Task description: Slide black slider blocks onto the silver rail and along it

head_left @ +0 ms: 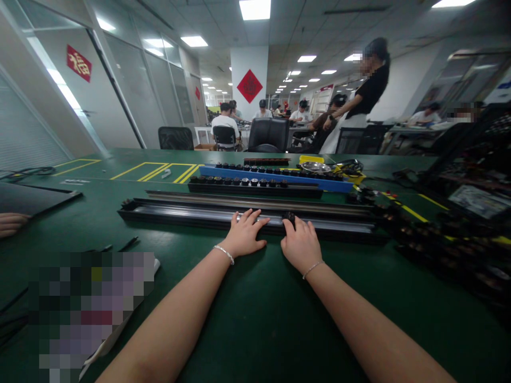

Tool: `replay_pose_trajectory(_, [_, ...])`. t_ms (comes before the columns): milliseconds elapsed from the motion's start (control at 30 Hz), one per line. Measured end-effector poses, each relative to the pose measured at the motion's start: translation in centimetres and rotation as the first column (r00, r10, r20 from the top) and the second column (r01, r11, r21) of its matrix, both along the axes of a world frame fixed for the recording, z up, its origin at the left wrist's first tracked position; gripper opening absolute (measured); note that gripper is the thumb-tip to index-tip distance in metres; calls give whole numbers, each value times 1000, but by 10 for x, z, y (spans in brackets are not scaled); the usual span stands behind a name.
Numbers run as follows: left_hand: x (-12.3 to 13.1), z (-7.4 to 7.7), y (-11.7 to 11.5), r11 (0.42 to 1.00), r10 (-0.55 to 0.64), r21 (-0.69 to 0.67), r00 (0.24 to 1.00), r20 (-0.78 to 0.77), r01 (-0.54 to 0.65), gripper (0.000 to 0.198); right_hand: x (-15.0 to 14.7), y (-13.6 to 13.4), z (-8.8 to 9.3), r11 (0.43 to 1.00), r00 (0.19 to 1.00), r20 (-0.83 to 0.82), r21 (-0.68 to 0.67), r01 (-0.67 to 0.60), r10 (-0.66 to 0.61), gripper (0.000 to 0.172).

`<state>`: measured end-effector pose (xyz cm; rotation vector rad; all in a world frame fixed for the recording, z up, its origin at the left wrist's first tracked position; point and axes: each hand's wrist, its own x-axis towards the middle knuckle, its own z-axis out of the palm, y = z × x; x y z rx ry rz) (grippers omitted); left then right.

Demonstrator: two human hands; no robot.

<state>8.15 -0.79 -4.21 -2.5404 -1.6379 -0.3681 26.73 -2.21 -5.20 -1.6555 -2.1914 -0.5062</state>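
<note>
A long black rail lies across the green table in front of me. My left hand rests on the rail's near edge with its fingers spread flat and nothing in them. My right hand is closed round a small black knob-like part that sits on the rail. Both wrists wear thin bracelets.
Behind the rail lie a black strip and a blue strip, each lined with several black knobs. A metal bowl and yellow tray stand further back. Dark parts pile up at the right. Another person's hand rests at the left edge.
</note>
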Motion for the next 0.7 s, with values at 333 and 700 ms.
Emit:
replay_pose_trajectory(333, [0,1,0,1000,2,-15,1000,-1,-2,69,1,-1,2,999,1000,-18,31,23,-22,44])
replay_pose_trajectory(700, [-1,-1,1,1000,-12,-2,1000,3,12,69,6,0,3,996,997,-9,28,80,-79,48])
